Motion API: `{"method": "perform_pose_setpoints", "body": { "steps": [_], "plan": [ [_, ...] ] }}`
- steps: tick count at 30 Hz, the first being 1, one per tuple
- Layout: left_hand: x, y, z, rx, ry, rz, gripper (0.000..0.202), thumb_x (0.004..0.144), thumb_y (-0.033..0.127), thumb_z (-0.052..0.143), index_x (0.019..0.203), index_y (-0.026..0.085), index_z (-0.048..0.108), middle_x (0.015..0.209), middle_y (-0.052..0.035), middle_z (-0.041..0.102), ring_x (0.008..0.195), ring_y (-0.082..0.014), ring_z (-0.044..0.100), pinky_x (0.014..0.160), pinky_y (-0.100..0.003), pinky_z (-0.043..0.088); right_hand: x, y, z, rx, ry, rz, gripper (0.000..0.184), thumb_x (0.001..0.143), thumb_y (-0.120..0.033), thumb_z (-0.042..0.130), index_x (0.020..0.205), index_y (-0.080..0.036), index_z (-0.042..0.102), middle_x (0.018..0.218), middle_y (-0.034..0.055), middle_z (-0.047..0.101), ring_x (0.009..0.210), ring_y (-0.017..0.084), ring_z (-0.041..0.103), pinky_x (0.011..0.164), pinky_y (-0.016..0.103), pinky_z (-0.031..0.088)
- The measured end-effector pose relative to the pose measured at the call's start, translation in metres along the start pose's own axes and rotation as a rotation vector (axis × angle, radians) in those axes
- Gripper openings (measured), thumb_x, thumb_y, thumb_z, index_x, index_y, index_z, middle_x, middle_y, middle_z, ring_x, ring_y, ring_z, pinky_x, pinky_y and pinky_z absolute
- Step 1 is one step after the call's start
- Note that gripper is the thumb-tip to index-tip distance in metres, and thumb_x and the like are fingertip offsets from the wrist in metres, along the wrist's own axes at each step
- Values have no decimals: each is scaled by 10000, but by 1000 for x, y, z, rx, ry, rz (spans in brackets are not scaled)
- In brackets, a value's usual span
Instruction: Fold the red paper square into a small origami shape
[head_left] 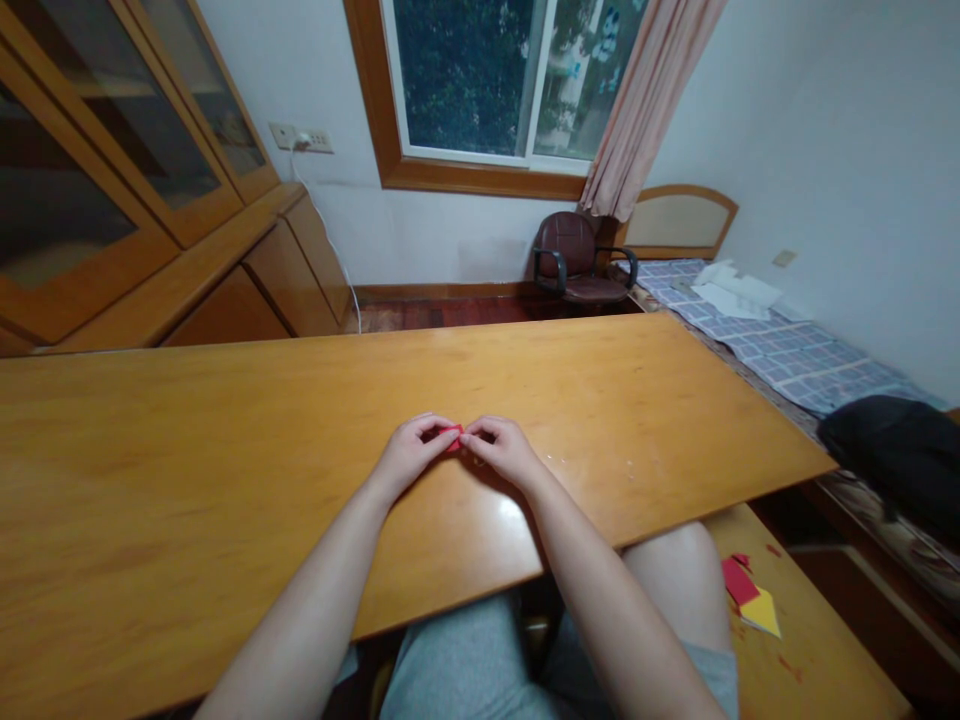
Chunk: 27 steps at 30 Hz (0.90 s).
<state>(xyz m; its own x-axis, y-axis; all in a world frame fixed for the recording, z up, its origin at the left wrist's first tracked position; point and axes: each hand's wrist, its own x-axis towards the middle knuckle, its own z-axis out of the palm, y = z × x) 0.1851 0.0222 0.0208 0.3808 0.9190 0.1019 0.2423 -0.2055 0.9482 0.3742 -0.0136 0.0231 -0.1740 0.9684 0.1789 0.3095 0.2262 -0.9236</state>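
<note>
A small piece of red paper [454, 438] is pinched between my two hands, just above or on the wooden table [225, 480]. My left hand [414, 450] grips its left side with thumb and fingers closed. On the other side, my right hand [501, 446] pinches the right edge, the fingertips of both hands nearly meeting. The fingers partly cover the paper, so its full shape is hidden. Small clear bits lie on the tabletop to the right of my right hand.
On the lower surface at right are red paper [739, 581], yellow paper [762, 611] and red scraps. A black bag [892, 460] rests on the bed [795, 350]. Beyond the table stand an armchair [574, 255] and, at left, a wooden cabinet [202, 250].
</note>
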Motion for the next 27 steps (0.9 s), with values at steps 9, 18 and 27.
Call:
{"method": "perform_pose_setpoints", "body": {
  "steps": [9, 18, 27],
  "plan": [
    [0, 7, -2, 50, -24, -9, 259, 798, 411, 645, 718, 171, 703, 731, -29, 679, 733, -177, 599, 717, -282, 462, -1, -2, 0, -56, -25, 3, 198, 875, -319, 628, 800, -162, 722, 709, 20, 691, 650, 126, 608, 635, 224, 447],
    [1, 4, -1, -33, 24, -101, 297, 777, 449, 660, 749, 155, 689, 686, -17, 659, 645, -151, 568, 606, -245, 433, 0, 0, -1, -34, -10, 19, 212, 881, -341, 622, 817, -160, 713, 738, 26, 700, 651, 125, 611, 631, 219, 460],
    [2, 1, -2, -71, 36, -103, 307, 781, 456, 674, 807, 152, 710, 765, -45, 695, 714, -169, 605, 685, -271, 464, 1, 4, 1, 24, -1, 43, 242, 863, -384, 635, 827, -160, 720, 744, 34, 704, 632, 125, 611, 610, 223, 461]
  ]
}}
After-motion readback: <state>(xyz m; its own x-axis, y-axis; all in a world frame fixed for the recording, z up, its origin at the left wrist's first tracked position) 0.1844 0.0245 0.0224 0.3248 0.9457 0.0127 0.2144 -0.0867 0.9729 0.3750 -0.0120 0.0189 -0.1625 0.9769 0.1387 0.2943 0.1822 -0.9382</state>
